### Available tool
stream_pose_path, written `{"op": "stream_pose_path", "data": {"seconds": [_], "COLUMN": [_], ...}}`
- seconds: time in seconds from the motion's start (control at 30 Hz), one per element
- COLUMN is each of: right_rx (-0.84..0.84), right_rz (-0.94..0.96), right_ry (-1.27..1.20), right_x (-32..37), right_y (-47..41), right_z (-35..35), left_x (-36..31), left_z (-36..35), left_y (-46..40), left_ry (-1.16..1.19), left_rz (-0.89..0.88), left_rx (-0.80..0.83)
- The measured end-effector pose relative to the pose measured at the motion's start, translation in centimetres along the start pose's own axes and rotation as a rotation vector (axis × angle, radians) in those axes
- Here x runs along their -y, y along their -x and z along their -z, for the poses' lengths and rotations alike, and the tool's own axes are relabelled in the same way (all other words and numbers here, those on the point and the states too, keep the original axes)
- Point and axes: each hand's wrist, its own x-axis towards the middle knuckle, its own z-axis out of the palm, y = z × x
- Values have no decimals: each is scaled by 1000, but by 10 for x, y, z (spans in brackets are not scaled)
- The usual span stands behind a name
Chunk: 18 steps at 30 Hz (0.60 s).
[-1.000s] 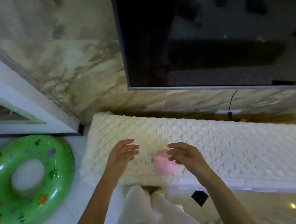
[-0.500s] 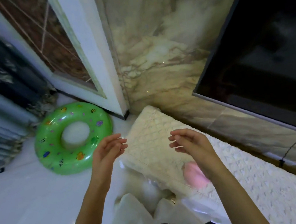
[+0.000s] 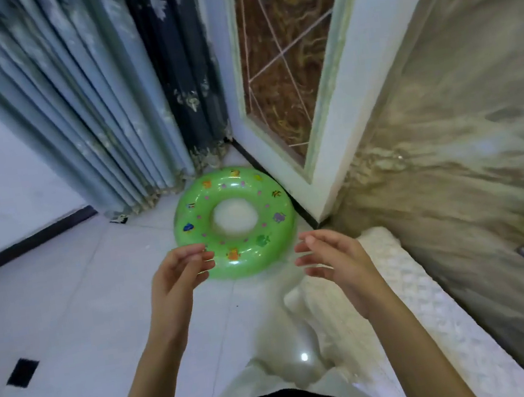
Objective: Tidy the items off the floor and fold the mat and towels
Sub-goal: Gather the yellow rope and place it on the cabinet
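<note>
Green swim ring (image 3: 235, 221), cartoon-printed, flat on white floor (image 3: 54, 325); both hands' grip apart, empty.

Bright green swim ring (image 3: 235, 221) with small cartoon prints; cream quilted mat (image 3: 408, 282); blue-grey patterned curtains (image 3: 100, 96); white floor (image 3: 52, 309).

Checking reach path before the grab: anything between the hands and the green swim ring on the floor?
Nothing visible. The left hand and right hand hover empty, fingers loosely curled, just short of the green swim ring. Only bare floor tile lies between. The quilted mat sits off to the right.
</note>
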Motion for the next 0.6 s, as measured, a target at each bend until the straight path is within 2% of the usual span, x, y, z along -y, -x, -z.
{"op": "stream_pose_path", "data": {"seconds": [0.4,0.6], "right_rx": [422,633], "right_rz": [-53,-52], "right_ry": [64,115], "right_x": [23,44], "right_y": [-67,-117], "right_z": [-163,-234], "left_x": [-44,-55], "left_z": [132,187], "left_y": [-21,-33], "left_ry": [260,333], "left_rz": [101,13], "left_rx": [-392,-726]}}
